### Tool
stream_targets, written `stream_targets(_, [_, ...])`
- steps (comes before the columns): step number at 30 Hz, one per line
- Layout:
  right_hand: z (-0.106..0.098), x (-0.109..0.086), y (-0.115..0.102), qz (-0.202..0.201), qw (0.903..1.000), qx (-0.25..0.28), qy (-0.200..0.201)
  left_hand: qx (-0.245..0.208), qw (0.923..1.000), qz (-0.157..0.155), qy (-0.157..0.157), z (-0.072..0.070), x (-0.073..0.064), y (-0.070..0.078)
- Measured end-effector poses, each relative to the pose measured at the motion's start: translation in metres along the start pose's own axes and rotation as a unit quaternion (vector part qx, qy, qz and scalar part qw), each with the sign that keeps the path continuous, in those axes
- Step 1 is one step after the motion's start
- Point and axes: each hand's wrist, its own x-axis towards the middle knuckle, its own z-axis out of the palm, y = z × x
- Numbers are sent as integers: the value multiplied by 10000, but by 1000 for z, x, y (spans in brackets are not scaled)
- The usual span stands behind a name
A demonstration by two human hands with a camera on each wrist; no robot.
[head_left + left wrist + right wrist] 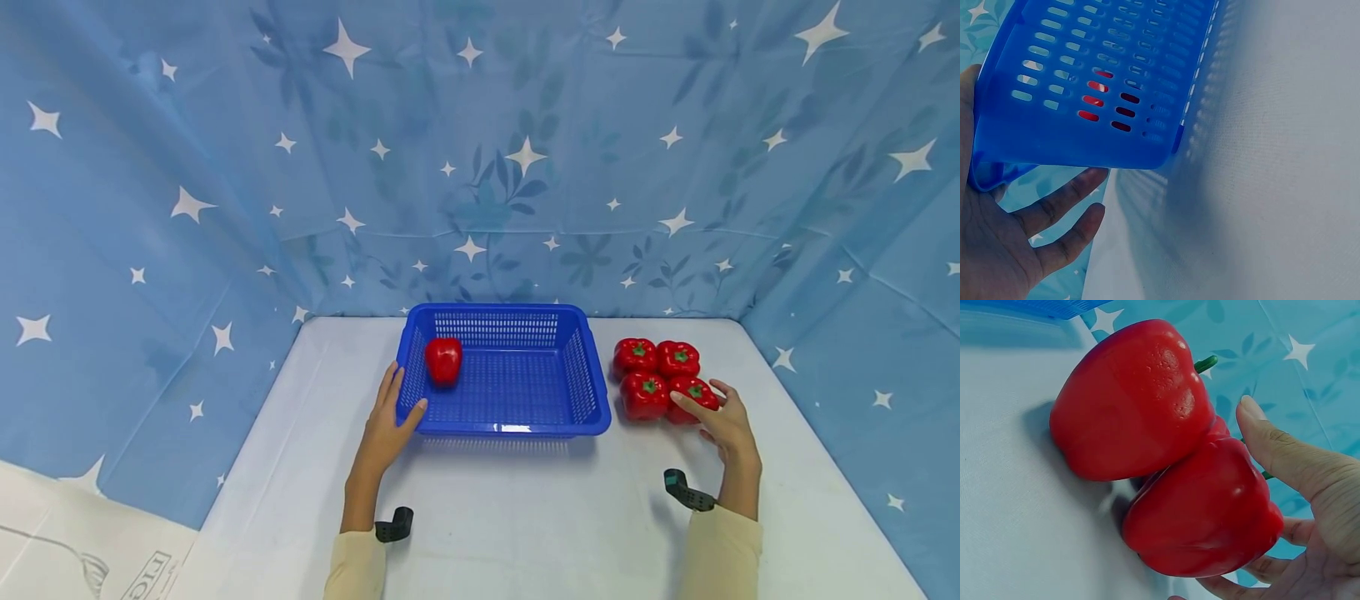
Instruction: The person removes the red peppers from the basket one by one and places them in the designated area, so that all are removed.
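In the head view a blue plastic basket (495, 429) sits at the back middle of the table. My left hand (384, 429) touches its front left corner, thumb at the front rim and fingers along the left side. Inside, at the left, lies a smooth red thing (444, 360) like a bell pepper, no stem visible. Several red bell peppers (645, 396) with green stems stand clustered right of the basket. Around the front right bell pepper (1204, 515) my right hand (727, 421) is spread; its thumb stands apart from the skin in the right wrist view.
The white table (525, 517) runs back to a blue star-patterned curtain (480, 167), which also hangs at both sides. Pale printed cloth (82, 542) shows at the lower left. Black bands with a camera (393, 525) sit on both wrists.
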Motion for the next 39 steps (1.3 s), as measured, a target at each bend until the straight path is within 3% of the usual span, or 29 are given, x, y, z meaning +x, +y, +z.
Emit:
stream_targets(5, [-2, -3, -3, -144, 9997, -129, 114, -32, 10000, -7, 13, 0, 0, 0])
stream_targets(11, [-1, -73, -72, -401, 9966, -640, 331, -47, 10000, -17, -16, 0, -1, -1])
stream_targets(14, [0, -93, -97, -723, 9927, -810, 516, -39, 10000, -19, -14, 0, -1, -1])
stream_targets(20, [9, -105, -124, -1279, 9815, -1065, 950, -13, 10000, -30, 9, -1, -1, 0])
stream_targets(26, [30, -109, -147, -1648, 9781, -692, 1063, -46, 10000, 12, 32, 0, -2, 0])
stream_targets(32, [60, -111, -172, -2054, 9756, -409, 664, -54, 10000, 60, 58, 0, -2, -1])
stream_targets(39, [97, -110, -197, -2237, 9736, -369, -267, -56, 10000, 43, 36, 0, -1, 0])
